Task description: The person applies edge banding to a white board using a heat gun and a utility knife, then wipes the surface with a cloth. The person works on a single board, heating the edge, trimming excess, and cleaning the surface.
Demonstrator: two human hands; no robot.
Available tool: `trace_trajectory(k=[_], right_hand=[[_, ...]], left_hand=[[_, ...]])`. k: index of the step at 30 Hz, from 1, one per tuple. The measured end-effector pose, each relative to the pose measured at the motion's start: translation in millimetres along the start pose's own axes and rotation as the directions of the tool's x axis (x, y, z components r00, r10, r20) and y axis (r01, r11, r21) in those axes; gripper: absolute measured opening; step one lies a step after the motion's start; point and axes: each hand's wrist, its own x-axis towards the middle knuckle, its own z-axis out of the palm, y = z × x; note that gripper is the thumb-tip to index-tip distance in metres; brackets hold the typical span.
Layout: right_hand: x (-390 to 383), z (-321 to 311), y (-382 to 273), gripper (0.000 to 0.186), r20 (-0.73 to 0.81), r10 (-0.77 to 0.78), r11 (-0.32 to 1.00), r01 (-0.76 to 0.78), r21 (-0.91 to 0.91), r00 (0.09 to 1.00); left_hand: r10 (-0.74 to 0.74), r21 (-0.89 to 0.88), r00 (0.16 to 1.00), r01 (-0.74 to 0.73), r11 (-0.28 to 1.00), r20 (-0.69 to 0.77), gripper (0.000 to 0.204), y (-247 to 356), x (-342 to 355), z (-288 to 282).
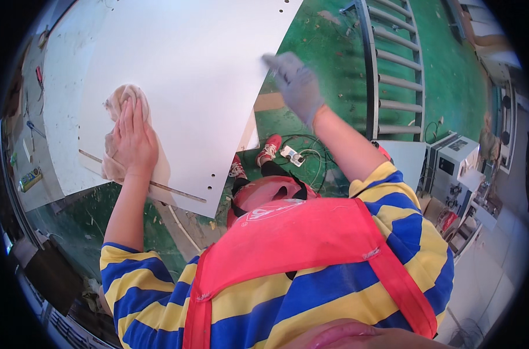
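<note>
My bare left hand [135, 139] presses a crumpled beige cloth [125, 94] onto a large white panel [183, 75]. Its fingers lie close together over the cloth, which bunches out beyond the fingertips and beside the palm. The panel has a narrow slot [177, 192] along its near edge and small round holes near its corners. In a grey glove, my right hand [296, 84] is at the panel's right edge, one fingertip reaching over it. Motion blurs that hand, and I cannot tell whether it grips anything.
Another pale panel [61, 134] lies under the white one. A roller conveyor [395, 70] stands on the green floor [328, 46] at the right. Cables and a white power strip [292, 155] lie by my feet. A white machine [453, 157] stands farther right; a can [30, 179] lies far left.
</note>
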Motion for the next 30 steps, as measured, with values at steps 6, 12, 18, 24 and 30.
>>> trace_trajectory(k=[6,12,18,24,30], right_hand=[[34.3,7.9,31.1,0.032,-0.229,0.378,0.877,-0.267,0.400,0.897],[93.8,-2.4,82.0,0.022,-0.343,0.230,0.930,-0.102,0.354,0.911],[101.0,-34.7,117.5,0.017,-0.393,-0.076,0.996,0.051,-0.074,0.916],[24.7,-31.2,61.2,0.019,-0.273,-0.143,0.985,0.109,-0.137,0.951],[-58.8,-25.6,-9.2,0.029,-0.110,0.027,0.988,-0.043,-0.146,0.994]], left_hand=[[-0.003,0.108,1.000,0.003,0.994,-0.003,0.052,2.8,-0.3,1.9],[-0.009,0.132,1.000,0.011,0.991,-0.013,0.054,28.3,6.3,7.9],[0.023,-0.029,1.000,-0.022,0.999,0.004,0.062,108.9,19.3,1.2],[0.006,0.000,1.000,-0.006,1.000,-0.002,0.062,120.3,23.3,11.0],[0.027,-0.015,0.998,-0.028,1.000,-0.052,0.062,119.9,25.2,9.7]])
